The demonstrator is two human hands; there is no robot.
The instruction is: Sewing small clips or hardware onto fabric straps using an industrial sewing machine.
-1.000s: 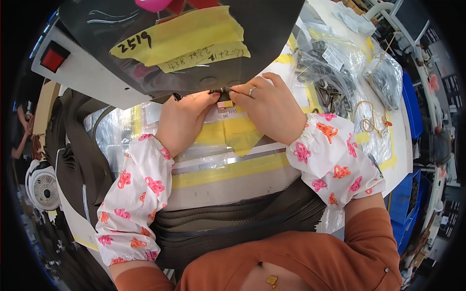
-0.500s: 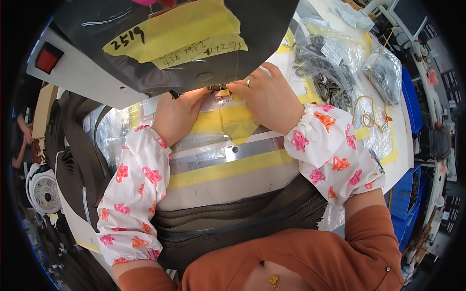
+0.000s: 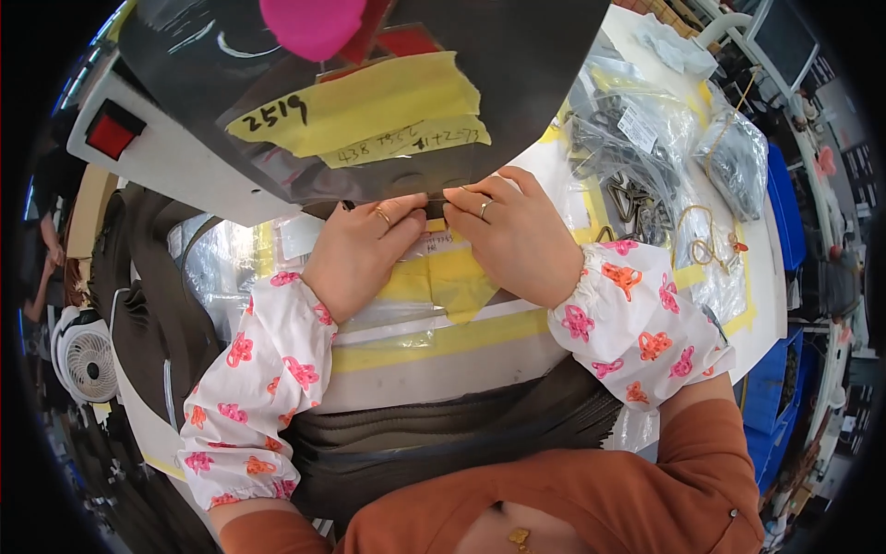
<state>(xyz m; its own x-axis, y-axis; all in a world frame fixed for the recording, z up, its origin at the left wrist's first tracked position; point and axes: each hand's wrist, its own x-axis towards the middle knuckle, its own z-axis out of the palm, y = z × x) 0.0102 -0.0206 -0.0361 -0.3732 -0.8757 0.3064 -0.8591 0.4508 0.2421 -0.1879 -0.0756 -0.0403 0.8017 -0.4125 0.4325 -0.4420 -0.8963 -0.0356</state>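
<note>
From where I stand, one pile of dark strips (image 3: 443, 429) lies nearest the person. Beyond it, the left hand (image 3: 363, 254) and right hand (image 3: 517, 240), one ring each, curl toward one dark piece (image 3: 436, 210) between their fingertips, below one machine head (image 3: 535, 83); whether either grips it, I cannot tell. Farther off, at left, stands one white fan (image 3: 88, 363).

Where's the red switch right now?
In the head view, the red switch is at the upper left, on a white panel, left of the handwritten yellow tape and up and left of the left hand.
</note>
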